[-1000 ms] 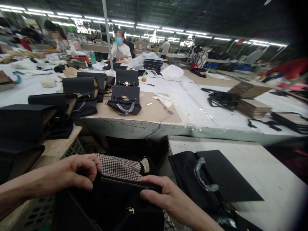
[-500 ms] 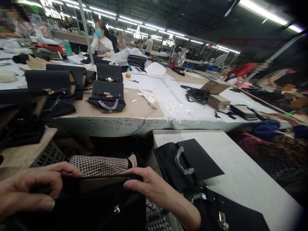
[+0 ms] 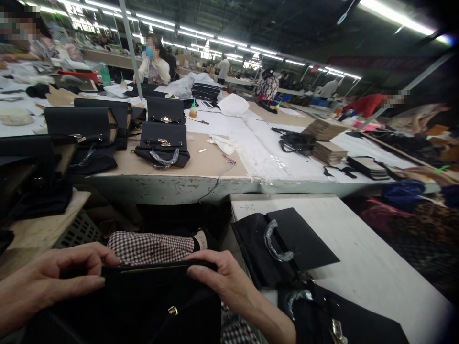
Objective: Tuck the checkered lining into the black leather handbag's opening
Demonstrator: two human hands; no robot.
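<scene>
A black handbag (image 3: 143,306) with a small gold clasp rests on my lap at the bottom of the view. My left hand (image 3: 50,279) grips its top edge on the left, thumb and fingers pinching the rim. My right hand (image 3: 224,282) holds the same top edge on the right, fingers curled over it. My checked trouser leg (image 3: 150,247) shows just beyond the bag. Right of my right hand, a flat black bag piece with a plastic-wrapped handle (image 3: 276,239) lies on a white table (image 3: 366,267).
Several finished black handbags (image 3: 163,143) stand on the long workbench (image 3: 201,184) ahead and at left. Stacks of brown card pieces (image 3: 328,152) and black straps lie at right. Other people work at far tables. A plastic crate (image 3: 75,229) sits at lower left.
The view swung right, then steadied. My hands stay on the bag's top edge, and the opening has been pressed closer together.
</scene>
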